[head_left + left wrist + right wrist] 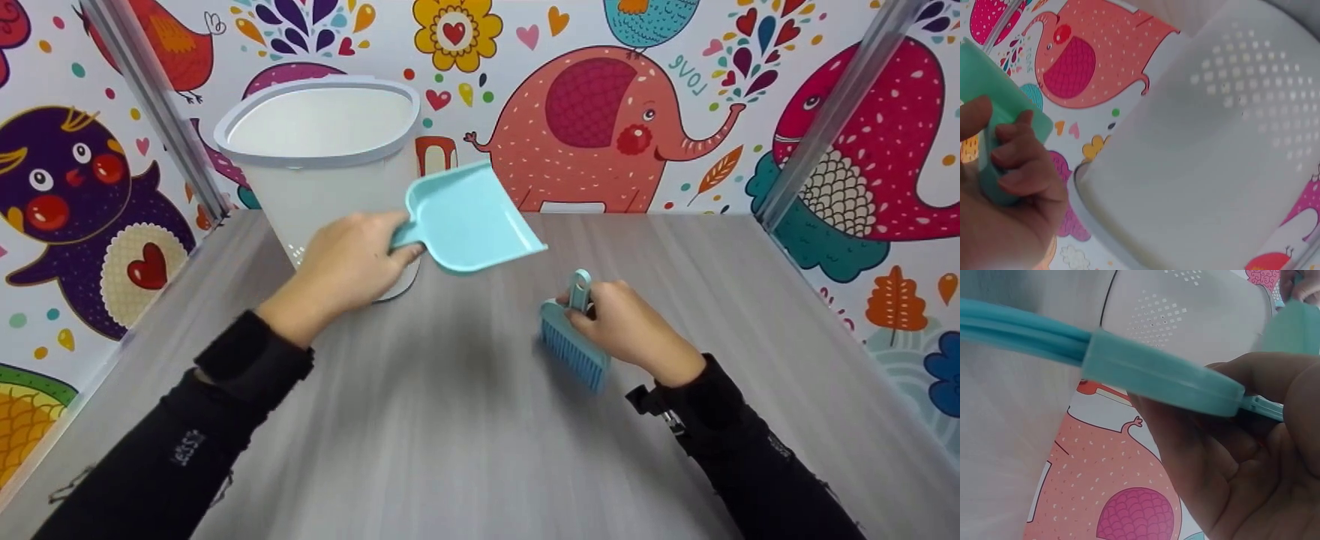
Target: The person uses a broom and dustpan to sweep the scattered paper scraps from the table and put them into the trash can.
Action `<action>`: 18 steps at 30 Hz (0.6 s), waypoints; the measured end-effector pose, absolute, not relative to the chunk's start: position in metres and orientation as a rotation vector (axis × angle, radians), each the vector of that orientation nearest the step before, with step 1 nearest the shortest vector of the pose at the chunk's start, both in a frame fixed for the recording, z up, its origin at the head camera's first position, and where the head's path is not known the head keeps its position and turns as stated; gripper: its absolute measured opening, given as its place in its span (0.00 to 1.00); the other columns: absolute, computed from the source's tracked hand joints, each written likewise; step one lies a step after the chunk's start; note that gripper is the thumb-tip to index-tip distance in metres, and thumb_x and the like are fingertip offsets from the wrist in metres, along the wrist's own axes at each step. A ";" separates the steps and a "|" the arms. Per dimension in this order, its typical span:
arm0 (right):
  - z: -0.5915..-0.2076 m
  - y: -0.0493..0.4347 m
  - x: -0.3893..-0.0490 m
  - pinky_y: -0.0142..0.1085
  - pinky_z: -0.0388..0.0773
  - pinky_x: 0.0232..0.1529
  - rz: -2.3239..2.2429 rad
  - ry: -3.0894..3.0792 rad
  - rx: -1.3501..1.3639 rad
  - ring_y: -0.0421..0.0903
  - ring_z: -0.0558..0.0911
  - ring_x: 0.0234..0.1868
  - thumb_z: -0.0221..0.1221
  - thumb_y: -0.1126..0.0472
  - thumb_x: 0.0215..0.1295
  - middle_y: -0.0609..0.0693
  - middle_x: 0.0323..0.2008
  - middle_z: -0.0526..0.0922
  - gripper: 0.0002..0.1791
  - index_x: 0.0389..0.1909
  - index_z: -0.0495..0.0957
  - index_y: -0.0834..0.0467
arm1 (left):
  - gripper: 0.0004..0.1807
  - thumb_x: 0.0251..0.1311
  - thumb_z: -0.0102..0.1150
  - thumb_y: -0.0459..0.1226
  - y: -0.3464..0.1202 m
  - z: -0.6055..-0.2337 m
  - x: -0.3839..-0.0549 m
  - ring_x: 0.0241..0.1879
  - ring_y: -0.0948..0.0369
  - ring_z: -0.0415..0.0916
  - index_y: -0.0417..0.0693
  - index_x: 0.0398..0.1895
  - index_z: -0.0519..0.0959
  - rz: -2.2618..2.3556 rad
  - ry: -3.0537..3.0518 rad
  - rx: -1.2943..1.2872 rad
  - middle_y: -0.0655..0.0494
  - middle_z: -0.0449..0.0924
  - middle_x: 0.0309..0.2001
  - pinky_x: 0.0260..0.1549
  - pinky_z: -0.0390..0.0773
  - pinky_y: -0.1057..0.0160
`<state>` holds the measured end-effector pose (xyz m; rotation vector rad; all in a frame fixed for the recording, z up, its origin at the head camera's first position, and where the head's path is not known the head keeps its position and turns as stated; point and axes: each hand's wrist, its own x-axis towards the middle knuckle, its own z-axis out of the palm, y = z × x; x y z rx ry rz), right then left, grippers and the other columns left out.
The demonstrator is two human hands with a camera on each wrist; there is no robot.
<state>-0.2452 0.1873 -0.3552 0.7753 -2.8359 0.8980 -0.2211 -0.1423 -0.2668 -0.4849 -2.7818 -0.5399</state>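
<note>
My left hand [352, 255] grips the short handle of a light teal dustpan [472, 217], raised above the table in front of the bin. The pan's inner face shows no debris, and its straight edge points right. In the left wrist view the fingers [1027, 174] curl round the dustpan's handle [994, 169]. Lower and to the right, my right hand [626, 319] holds a teal hand brush [574, 341] by its handle, bristles slanting down close over the table. The right wrist view shows the brush's head [1162, 374] side-on, the bristles [1022, 332] reaching left.
A tall white bin [337, 187] with a grey rim and small square perforations stands at the back left, behind the left hand. The grey table [450, 435] is bounded by printed cartoon panels [585, 135] and metal corner posts [840, 112].
</note>
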 end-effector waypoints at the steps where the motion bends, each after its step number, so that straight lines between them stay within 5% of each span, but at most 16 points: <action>1: -0.355 0.188 -0.245 0.33 0.74 0.27 0.900 -2.838 0.775 0.41 0.78 0.26 0.61 0.68 0.64 0.56 0.43 0.86 0.10 0.46 0.83 0.64 | 0.11 0.67 0.60 0.45 -0.141 -0.273 -0.221 0.27 0.55 0.68 0.47 0.39 0.79 -0.537 -2.791 -0.498 0.54 0.69 0.23 0.27 0.66 0.58; 8: -0.354 0.190 -0.246 0.31 0.63 0.18 0.920 -2.861 0.771 0.39 0.64 0.15 0.61 0.66 0.65 0.55 0.35 0.86 0.13 0.48 0.82 0.65 | 0.11 0.65 0.62 0.46 -0.136 -0.310 -0.224 0.28 0.57 0.71 0.48 0.40 0.81 -0.531 -2.853 -0.587 0.57 0.74 0.25 0.28 0.70 0.59; 18: -0.352 0.191 -0.246 0.29 0.63 0.17 0.924 -2.896 0.727 0.39 0.66 0.13 0.61 0.65 0.65 0.48 0.17 0.73 0.14 0.49 0.81 0.67 | 0.13 0.65 0.62 0.46 -0.129 -0.352 -0.228 0.27 0.59 0.67 0.52 0.28 0.73 -0.477 -2.971 -0.620 0.59 0.68 0.23 0.28 0.67 0.59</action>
